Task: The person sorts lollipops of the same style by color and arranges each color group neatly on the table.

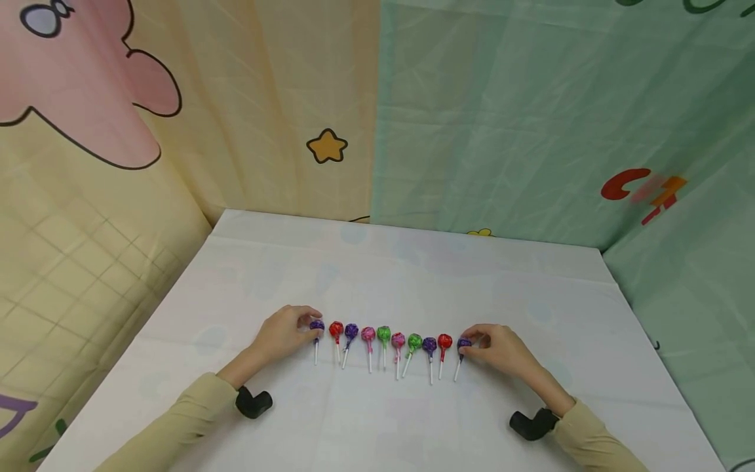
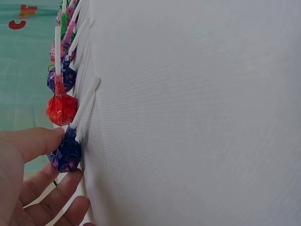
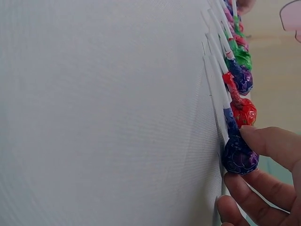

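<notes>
Head view, read as a clock face centred on the row of lollipops: the left hand (image 1: 286, 337) sits at 9 o'clock, thumb and fingertips pinching the head of one purple-wrapped lollipop (image 1: 317, 325), while the right hand (image 1: 501, 351) at 3 o'clock pinches another purple-wrapped lollipop (image 1: 464, 343) likewise. Eight more lollipops (image 1: 384, 334) lie between them on the white table (image 1: 377, 426), red, purple, pink, green, pink, green, purple and red from 9 to 3, sticks pointing roughly to 6. Any print on the wrappers is too small to read. Towards 2 o'clock the green curtain (image 1: 501, 118) bears a red mark (image 1: 625, 183) shaped like a C beside an orange-and-red one; whether they are letters I cannot tell. At 10 o'clock a pink cartoon figure (image 1: 88, 92) is cut off by the frame, and both tan sleeves (image 1: 183, 413) run out below. Each wrist view hides part of the pinched head behind the thumb, crops the hand at the frame's edge, and bunches the farther lollipops near 12 o'clock, overlapping and hard to separate.
</notes>
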The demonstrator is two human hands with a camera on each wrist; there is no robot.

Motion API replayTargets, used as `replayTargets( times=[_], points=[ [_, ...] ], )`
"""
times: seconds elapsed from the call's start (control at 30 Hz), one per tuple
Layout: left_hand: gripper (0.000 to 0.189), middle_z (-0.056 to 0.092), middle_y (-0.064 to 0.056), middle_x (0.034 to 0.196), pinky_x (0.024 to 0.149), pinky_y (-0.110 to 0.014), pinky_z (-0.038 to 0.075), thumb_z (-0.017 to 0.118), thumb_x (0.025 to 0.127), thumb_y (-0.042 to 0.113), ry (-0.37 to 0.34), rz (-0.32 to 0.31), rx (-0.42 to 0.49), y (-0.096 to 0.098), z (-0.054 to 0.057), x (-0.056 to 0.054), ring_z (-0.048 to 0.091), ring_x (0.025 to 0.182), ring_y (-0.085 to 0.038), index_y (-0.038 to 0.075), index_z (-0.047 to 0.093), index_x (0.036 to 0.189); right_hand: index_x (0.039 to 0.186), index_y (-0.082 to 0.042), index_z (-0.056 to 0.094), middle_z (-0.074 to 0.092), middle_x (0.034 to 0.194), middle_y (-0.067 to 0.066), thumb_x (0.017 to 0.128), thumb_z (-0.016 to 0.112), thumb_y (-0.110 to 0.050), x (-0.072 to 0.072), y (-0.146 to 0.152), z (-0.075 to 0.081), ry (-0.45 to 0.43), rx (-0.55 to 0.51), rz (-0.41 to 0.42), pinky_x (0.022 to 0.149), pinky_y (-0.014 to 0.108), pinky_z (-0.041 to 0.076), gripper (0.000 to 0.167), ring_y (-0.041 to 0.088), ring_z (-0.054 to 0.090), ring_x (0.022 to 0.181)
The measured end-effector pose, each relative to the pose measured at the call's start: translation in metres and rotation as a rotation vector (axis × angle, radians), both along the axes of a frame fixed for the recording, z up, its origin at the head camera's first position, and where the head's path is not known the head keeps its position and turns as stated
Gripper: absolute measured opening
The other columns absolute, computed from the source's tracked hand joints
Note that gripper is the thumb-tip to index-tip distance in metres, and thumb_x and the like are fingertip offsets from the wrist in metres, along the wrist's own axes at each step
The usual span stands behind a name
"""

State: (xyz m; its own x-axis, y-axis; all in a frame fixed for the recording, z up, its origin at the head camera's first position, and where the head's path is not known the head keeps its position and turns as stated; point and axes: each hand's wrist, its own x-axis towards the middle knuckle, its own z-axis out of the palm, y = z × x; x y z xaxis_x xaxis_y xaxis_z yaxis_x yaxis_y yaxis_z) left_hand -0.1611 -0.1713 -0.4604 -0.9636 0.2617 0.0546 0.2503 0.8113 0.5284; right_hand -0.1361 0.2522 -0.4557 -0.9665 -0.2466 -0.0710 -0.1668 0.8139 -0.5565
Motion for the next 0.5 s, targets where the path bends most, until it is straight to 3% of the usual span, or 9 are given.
replayTargets(
  times=[0.2, 0.5],
  points=[
    [0.022, 0.064, 0.003, 0.083, 0.069, -0.029, 0.04, 0.076, 0.081, 0.025, -0.017, 0.006, 0.019, -0.001, 0.001, -0.002, 0.05, 0.078, -0.014, 0.016, 0.072, 0.101, 0.102, -0.012, 0.072, 0.065, 0.086, -0.002, 0.081, 0.076, -0.028, -0.003, -0.001, -0.001, -0.009, -0.016, -0.021, 0.055, 0.022, 0.038, 0.027, 0.011, 0.049, 0.069],
    [0.022, 0.066, 0.003, 0.084, 0.069, -0.029, 0.041, 0.077, 0.08, 0.025, 0.036, 0.014, 0.021, -0.007, 0.005, -0.007, 0.054, 0.079, -0.014, 0.015, 0.073, 0.1, 0.103, -0.01, 0.072, 0.066, 0.087, 0.0, 0.081, 0.076, -0.028, -0.011, 0.0, 0.002, 0.0, -0.021, -0.037, 0.053, 0.022, 0.038, 0.028, 0.012, 0.05, 0.07]
  ],
)
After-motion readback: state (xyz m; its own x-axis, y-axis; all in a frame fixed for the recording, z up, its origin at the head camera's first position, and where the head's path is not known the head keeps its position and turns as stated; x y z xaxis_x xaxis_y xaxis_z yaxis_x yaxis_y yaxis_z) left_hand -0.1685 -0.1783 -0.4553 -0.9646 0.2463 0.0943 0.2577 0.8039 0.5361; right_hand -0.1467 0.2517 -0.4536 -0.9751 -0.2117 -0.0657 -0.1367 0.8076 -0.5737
